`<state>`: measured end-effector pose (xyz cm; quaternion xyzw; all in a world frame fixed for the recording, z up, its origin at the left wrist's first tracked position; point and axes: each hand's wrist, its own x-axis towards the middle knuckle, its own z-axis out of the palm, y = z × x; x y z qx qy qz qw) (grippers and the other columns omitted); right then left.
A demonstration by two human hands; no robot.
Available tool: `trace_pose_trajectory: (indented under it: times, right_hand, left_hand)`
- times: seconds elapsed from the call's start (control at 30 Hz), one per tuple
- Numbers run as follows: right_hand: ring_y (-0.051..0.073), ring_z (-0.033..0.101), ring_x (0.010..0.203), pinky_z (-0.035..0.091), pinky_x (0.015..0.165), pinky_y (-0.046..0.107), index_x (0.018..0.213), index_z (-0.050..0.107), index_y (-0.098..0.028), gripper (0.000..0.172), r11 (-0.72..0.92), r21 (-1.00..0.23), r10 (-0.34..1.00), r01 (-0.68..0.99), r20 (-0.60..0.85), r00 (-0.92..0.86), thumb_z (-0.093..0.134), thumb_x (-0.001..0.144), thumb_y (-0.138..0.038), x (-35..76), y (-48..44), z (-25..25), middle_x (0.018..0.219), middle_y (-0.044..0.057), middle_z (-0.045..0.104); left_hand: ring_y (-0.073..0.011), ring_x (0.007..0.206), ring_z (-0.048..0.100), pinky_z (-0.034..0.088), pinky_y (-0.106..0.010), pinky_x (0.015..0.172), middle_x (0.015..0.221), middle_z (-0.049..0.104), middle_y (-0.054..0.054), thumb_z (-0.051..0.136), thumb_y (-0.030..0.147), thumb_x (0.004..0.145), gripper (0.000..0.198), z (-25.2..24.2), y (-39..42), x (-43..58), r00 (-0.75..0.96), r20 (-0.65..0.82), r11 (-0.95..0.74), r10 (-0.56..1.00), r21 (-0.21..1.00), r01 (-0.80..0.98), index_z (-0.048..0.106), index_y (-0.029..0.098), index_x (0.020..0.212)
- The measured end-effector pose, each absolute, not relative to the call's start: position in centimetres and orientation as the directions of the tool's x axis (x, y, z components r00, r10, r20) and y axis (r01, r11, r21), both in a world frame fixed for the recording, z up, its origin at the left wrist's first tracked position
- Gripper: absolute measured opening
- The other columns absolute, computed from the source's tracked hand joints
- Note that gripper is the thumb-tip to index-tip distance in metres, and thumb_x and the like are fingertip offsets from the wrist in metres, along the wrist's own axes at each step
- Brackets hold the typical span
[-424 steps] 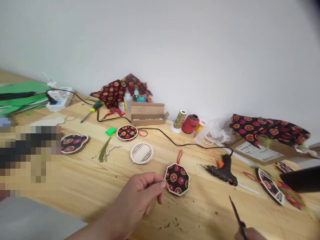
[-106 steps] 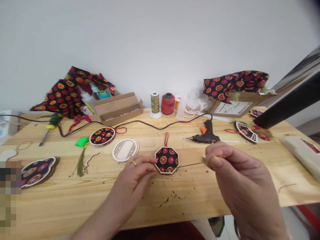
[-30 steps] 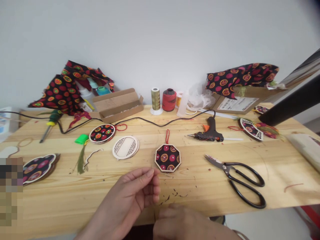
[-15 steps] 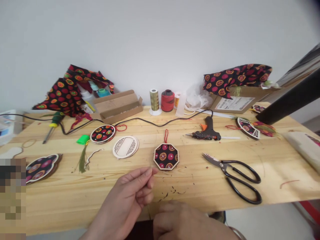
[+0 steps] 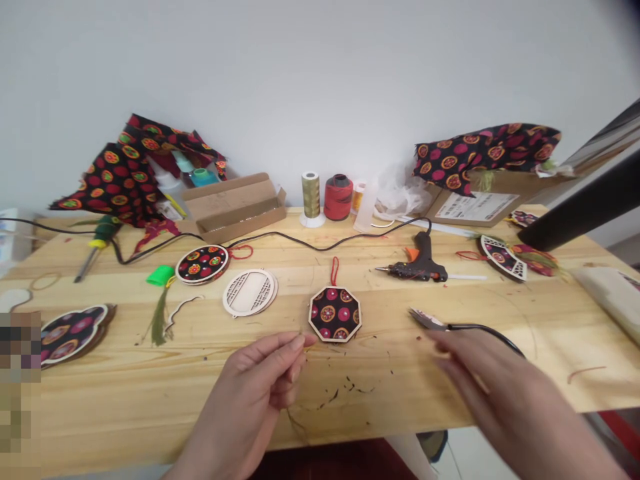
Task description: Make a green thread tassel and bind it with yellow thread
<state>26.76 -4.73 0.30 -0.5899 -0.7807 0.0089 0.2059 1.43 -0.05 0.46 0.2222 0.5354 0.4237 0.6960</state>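
One octagonal pendant (image 5: 335,314), left hand (image 5: 255,383) just beside, right hand (image 5: 505,383) well to its right

Lying flat on the wooden table (image 5: 195,387), showing dark patterned fabric inside a pale rim, pointing its red loop (image 5: 333,280) away. With the left hand, pressing thumb and forefinger together at the pendant's near left corner; cannot tell touching from just apart there. Also seeing a thin strand (image 5: 296,424) below those fingers, nearer than the pendant; cannot tell about pinching it. With the right hand, blurred, covering much of the scissors (image 5: 427,320) to the right of the pendant; cannot tell gripping from hovering.

Judging by looks, handling as light and stiff, probably sliding easily on the bare wood. Likely keeping its shape under a pinch, yet risking a crack in the thin rim if squeezed hard. Best taking hold by two opposite straight sides of the rim, sparing the fabric face; avoiding lifting by the loop, probably soft and swinging.

Around the pendant, also seeing dark specks (image 5: 349,385) just nearer, a pale lattice disc (image 5: 245,299) to its left, a glue gun (image 5: 420,269) behind and to its right, and a red spool (image 5: 339,199) directly beyond it.
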Motion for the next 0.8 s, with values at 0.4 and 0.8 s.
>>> trace_pose_trajectory:
  times: [0.4, 0.8]
  right_hand:
    - [0.031, 0.065, 0.095, 0.055, 0.082, 0.046, 0.108, 0.063, -0.008, 0.047, -0.055, -0.039, 0.998, 0.998, -0.044, 0.053, 0.037, 0.076, -0.029, 31.8, -4.3, -2.2, 0.104, 0.017, 0.068]
    - [0.029, 0.068, 0.080, 0.057, 0.066, 0.039, 0.104, 0.056, -0.012, 0.039, -0.089, -0.119, 0.996, 0.989, -0.040, 0.085, 0.041, 0.071, -0.029, 31.5, -4.6, -1.1, 0.094, 0.017, 0.066]
  left_hand:
    - [-0.0043, 0.046, 0.024, 0.016, -0.017, 0.041, 0.048, 0.041, 0.006, 0.077, 0.027, 0.065, 0.018, -0.4, -0.2, 1.1, 0.042, -0.539, 0.519, 0.841, 0.783, -0.344, 0.076, 0.013, 0.076]
    - [-0.0051, 0.045, 0.022, 0.014, -0.020, 0.043, 0.047, 0.035, 0.008, 0.075, 0.031, 0.066, 0.023, -0.7, -0.4, 0.9, 0.049, -0.534, 0.521, 0.844, 0.795, -0.311, 0.075, 0.013, 0.080]
